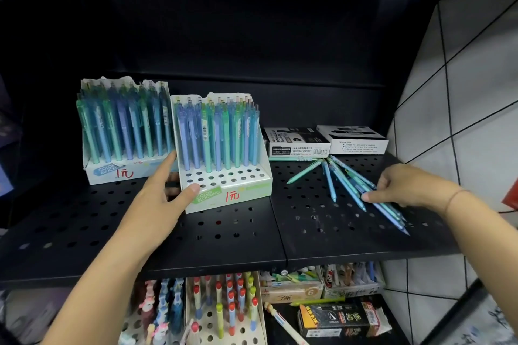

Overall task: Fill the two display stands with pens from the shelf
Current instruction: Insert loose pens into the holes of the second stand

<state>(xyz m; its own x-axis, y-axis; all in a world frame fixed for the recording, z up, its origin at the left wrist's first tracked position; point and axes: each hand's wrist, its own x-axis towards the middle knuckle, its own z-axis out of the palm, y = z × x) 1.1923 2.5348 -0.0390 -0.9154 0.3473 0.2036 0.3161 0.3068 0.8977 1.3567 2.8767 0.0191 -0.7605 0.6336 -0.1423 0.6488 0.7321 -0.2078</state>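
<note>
Fingers of the left hand clasped the nearer stand, part-filled with blue-green pens. The right hand lay curled on loose pens on the shelf, grip unclear. Behind stood a fuller stand.

Both forearms bare, reaching forward over the front edge of the shelf. Left hand up from lower left, over the shelf's left half: thumb flat on the front face of the nearer display stand, index finger stretched up its left wall, other fingers tucked behind that wall, gripping. Right hand in from the right edge, palm down, knuckles raised, fingers curled, thumb out leftward, pinching the loose pens.
</note>
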